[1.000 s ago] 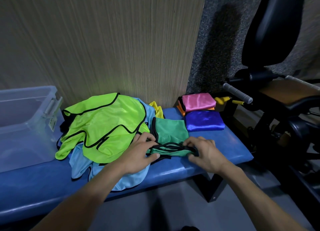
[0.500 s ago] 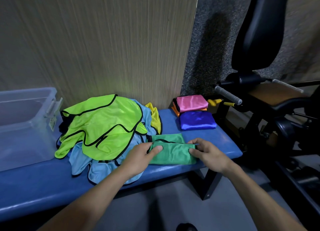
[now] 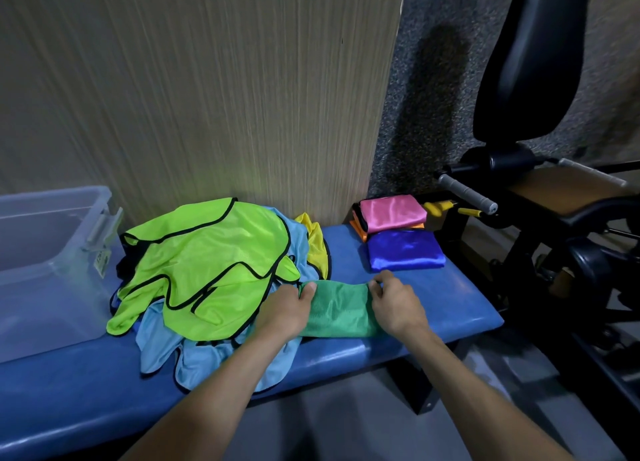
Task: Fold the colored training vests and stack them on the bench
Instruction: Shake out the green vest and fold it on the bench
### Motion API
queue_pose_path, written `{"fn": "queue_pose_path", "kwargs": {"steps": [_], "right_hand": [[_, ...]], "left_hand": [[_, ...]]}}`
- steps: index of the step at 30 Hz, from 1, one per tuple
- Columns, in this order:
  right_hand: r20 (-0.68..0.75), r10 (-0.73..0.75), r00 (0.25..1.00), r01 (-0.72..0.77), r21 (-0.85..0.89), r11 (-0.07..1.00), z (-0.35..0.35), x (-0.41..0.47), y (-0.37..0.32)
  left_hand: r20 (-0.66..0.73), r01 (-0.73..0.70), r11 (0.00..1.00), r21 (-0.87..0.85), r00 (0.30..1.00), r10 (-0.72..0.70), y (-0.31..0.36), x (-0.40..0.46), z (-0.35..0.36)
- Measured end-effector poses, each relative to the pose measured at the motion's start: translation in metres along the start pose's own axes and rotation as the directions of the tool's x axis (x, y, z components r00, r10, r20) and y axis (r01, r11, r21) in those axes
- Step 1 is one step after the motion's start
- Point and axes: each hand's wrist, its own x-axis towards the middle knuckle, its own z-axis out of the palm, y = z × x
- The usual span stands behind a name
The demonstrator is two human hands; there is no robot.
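A folded green vest (image 3: 337, 308) lies on the blue bench (image 3: 460, 304) near its front edge. My left hand (image 3: 287, 308) grips its left end and my right hand (image 3: 396, 303) grips its right end, fingers curled over the far edge. To the left is a loose pile: a lime vest (image 3: 211, 266) on top of light blue vests (image 3: 207, 360), with a yellow vest (image 3: 317, 244) behind. At the bench's far right lie a folded dark blue vest (image 3: 405, 251) and a folded pink vest (image 3: 393, 213) on an orange one (image 3: 356, 228).
A clear plastic bin (image 3: 45, 263) stands on the bench's left end. A wood-grain wall panel runs behind the bench. A black gym machine (image 3: 540, 197) with padded seat and handles stands close on the right. Grey floor lies below.
The green vest has been folded over once more into a compact rectangle, its black trim now hidden. Both hands moved to the far edge of the fold.
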Motion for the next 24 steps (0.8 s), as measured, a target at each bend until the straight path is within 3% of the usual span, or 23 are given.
{"fn": "queue_pose_path", "kwargs": {"steps": [3, 7, 13, 18, 20, 24], "right_hand": [[-0.035, -0.024, 0.999, 0.016, -0.203, 0.979, 0.005, -0.001, -0.006], [-0.05, -0.002, 0.999, -0.009, -0.225, 0.974, 0.013, -0.001, -0.015], [0.012, 0.125, 0.992, -0.122, -0.115, 0.986, 0.012, 0.005, -0.018], [-0.073, 0.092, 0.993, -0.079, 0.163, 0.984, 0.008, 0.007, -0.019], [-0.083, 0.097, 0.992, -0.072, 0.263, 0.962, 0.005, 0.011, -0.017], [-0.078, 0.089, 0.993, -0.065, 0.272, 0.96, 0.004, 0.016, -0.008]], "left_hand": [[0.002, 0.023, 0.997, 0.08, 1.0, -0.023, 0.007, 0.003, 0.001], [0.031, 0.013, 0.988, 0.155, 0.999, -0.018, 0.013, -0.001, 0.002], [-0.003, -0.012, 0.998, 0.061, 1.0, 0.012, 0.006, -0.01, 0.009], [-0.027, 0.012, 0.987, -0.159, 1.0, -0.016, 0.015, -0.017, 0.005], [-0.025, 0.006, 0.988, -0.155, 1.0, -0.01, 0.018, -0.018, 0.004], [0.059, -0.047, 0.998, -0.045, 0.997, 0.049, 0.025, -0.017, 0.001]]}}
